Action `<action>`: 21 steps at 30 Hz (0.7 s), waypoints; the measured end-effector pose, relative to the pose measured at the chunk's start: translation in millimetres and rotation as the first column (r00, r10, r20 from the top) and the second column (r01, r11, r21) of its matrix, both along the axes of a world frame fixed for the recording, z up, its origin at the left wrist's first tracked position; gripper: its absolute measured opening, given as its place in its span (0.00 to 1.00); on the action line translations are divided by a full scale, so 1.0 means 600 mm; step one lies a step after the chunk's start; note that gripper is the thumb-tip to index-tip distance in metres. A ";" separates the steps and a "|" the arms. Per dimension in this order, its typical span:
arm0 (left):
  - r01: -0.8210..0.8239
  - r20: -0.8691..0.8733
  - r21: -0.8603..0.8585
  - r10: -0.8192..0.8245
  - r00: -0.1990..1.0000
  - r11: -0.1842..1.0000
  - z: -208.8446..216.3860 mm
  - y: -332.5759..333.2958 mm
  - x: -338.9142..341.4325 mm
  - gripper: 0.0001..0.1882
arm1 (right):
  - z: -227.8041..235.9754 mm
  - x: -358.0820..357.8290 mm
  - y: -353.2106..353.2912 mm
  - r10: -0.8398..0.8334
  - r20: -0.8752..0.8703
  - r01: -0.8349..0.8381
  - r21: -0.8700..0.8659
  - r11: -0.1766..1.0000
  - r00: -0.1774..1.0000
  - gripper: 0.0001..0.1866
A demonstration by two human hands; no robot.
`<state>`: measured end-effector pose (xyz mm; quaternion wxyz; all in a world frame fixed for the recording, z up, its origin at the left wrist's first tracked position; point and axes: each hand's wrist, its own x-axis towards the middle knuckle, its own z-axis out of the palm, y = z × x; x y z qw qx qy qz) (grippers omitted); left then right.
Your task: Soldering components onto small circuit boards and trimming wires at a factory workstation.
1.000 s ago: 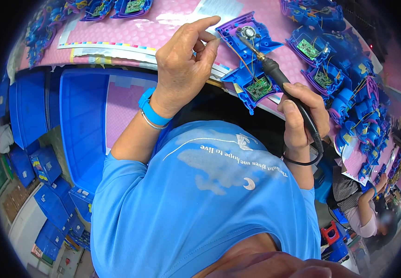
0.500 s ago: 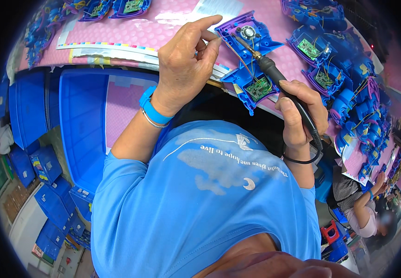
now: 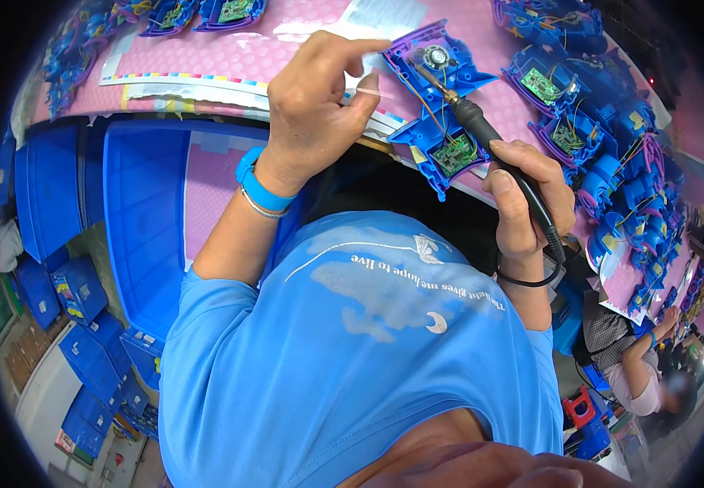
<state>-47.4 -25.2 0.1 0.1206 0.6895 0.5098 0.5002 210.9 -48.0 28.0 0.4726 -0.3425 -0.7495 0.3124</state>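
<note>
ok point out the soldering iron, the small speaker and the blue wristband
soldering iron (image 3: 498, 146), head view, on its black handle
speaker (image 3: 436, 56), head view, on its round face
wristband (image 3: 259, 190), head view, on the band at the left wrist

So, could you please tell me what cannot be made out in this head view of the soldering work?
- Whether the soldering iron tip touches the small speaker in the blue toy shell: too small.
- What the left hand pinches: a thin pale strand, motion-blurred, partly behind the fingers.
- The right hand palm and the iron's grip: covered by the fingers.
- The iron's cable end: behind the wrist.
</note>
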 end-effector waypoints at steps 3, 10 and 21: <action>0.121 -0.149 0.145 -0.099 0.984 0.982 -0.009 0.009 -0.003 0.20 | 0.001 0.001 0.000 -0.004 0.006 0.004 -0.009 1.000 1.000 0.14; 0.207 -0.371 0.177 -0.130 0.919 0.962 0.000 0.007 -0.012 0.13 | -0.002 0.006 -0.005 -0.037 0.007 0.037 0.010 0.999 0.999 0.14; 0.257 -0.363 0.246 -0.157 0.919 0.934 -0.011 0.025 -0.008 0.11 | 0.000 0.006 -0.005 -0.040 0.002 0.040 0.011 0.999 0.999 0.14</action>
